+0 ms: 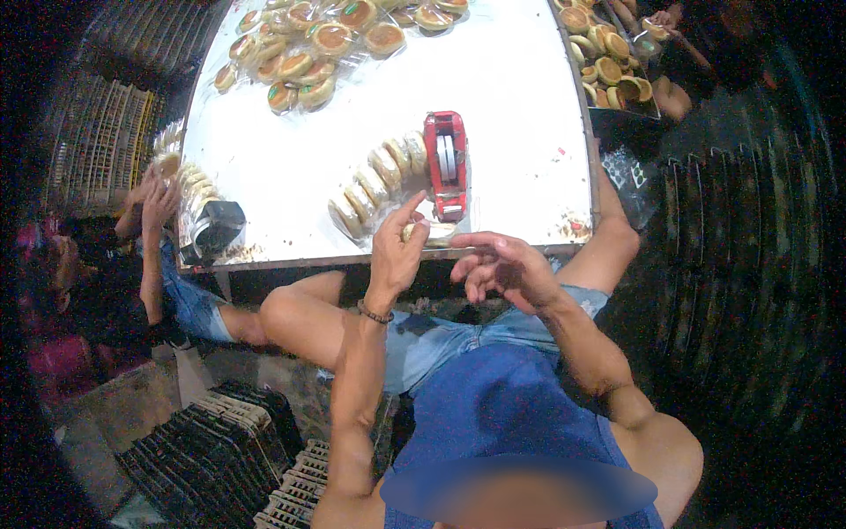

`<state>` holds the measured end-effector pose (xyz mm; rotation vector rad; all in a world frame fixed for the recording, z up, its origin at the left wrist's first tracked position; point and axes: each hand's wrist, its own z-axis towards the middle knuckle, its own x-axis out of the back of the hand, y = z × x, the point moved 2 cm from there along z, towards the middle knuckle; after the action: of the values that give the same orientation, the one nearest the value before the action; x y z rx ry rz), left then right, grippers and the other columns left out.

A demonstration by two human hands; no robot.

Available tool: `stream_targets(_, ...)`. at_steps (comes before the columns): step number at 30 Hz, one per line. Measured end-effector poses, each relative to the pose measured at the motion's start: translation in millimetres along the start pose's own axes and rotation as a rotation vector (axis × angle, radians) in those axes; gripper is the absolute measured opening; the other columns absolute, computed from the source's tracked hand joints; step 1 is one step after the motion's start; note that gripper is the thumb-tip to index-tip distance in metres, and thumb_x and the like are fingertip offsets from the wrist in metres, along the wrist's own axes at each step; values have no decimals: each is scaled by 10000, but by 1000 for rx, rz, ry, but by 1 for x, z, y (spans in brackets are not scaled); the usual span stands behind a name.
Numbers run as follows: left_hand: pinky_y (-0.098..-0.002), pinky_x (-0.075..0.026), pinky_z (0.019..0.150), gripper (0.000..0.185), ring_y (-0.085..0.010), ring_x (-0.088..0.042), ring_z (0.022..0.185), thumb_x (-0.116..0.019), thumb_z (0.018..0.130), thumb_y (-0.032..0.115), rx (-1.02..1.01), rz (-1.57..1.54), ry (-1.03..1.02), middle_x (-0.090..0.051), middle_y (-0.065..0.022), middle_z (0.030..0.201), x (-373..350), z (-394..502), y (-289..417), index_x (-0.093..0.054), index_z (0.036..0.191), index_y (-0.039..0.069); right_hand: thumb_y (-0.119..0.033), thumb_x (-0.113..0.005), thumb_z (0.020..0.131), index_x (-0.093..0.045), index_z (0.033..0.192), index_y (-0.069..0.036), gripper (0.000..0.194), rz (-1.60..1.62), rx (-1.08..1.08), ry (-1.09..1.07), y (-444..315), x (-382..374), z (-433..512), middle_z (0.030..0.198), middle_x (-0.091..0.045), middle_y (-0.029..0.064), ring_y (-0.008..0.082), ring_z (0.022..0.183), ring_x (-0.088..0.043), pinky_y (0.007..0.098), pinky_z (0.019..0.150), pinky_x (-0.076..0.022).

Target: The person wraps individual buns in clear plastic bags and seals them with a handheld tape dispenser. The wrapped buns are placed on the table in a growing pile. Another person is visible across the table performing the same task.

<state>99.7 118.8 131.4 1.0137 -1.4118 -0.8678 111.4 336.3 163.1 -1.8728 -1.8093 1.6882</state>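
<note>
My left hand (395,251) is over the table's near edge, index finger pointing towards the red tape dispenser (446,159). Its thumb overlaps a round pastry (439,233), apparently in clear plastic; whether it grips the pastry is unclear. On the pastry's other side is my right hand (505,268), its index fingertip close to it and the other fingers loosely curled and apart. No object shows in that hand. A curved row of plastic-wrapped pastries (377,178) stands on edge left of the dispenser.
Bagged pastries (317,53) lie heaped on the white tabletop (515,132). Left, a co-worker's hands (155,195) hold a pastry by a dark tape dispenser (217,228) and another row. At upper right, another person handles pastries beside a full tray (608,59). Stacked crates (218,449) stand below left.
</note>
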Motion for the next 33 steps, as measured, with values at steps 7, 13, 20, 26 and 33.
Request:
stream_targets(7, -369, -485, 887, 434, -230, -619, 960, -595, 949, 217, -86, -43, 74, -652, -131, 1010, 5, -5, 37, -635, 1353, 65, -378, -605, 980, -401, 1540, -91, 662, -449, 28, 70, -30, -25, 15, 651, -665, 117, 130, 432, -508, 240, 452, -429)
stream_targets(13, -358, -487, 876, 424, -241, -611, 959, -603, 952, 218, -107, -41, 95, -635, -135, 999, 9, -2, 36, -641, 1350, 78, -240, -843, 754, -596, 1399, -165, 695, -1235, 652, 352, -38, -31, 7, 985, -672, 163, 302, 947, -684, 386, 825, -537)
stream_targets(20, -376, -427, 1044, 603, -279, -534, 1206, -644, 962, 260, -13, -35, 272, -541, -179, 1305, 11, -12, 10, -464, 1482, 14, -16, -836, 659, -649, 1190, -49, 564, -1234, 659, 246, 9, -22, 71, 1128, -664, 160, 354, 1057, -655, 425, 912, -541)
stream_targets(26, -387, -313, 1163, 652, -280, -403, 1383, -654, 921, 126, 225, -492, 590, -420, -188, 1503, 41, -27, -51, -394, 1501, -15, -1, -787, 717, -490, 1442, -64, 786, -1116, 624, -38, 50, -67, 112, 1309, -603, 225, 392, 1177, -612, 431, 960, -534)
stream_targets(33, -378, -295, 1175, 674, -304, -406, 1409, -570, 918, 196, 375, -214, 567, -424, -228, 1526, 83, 38, -146, -365, 1527, -10, -44, -781, 807, -459, 1487, -73, 754, -973, 342, -3, 21, -48, 127, 1256, -648, 165, 231, 1010, -702, 333, 793, -611)
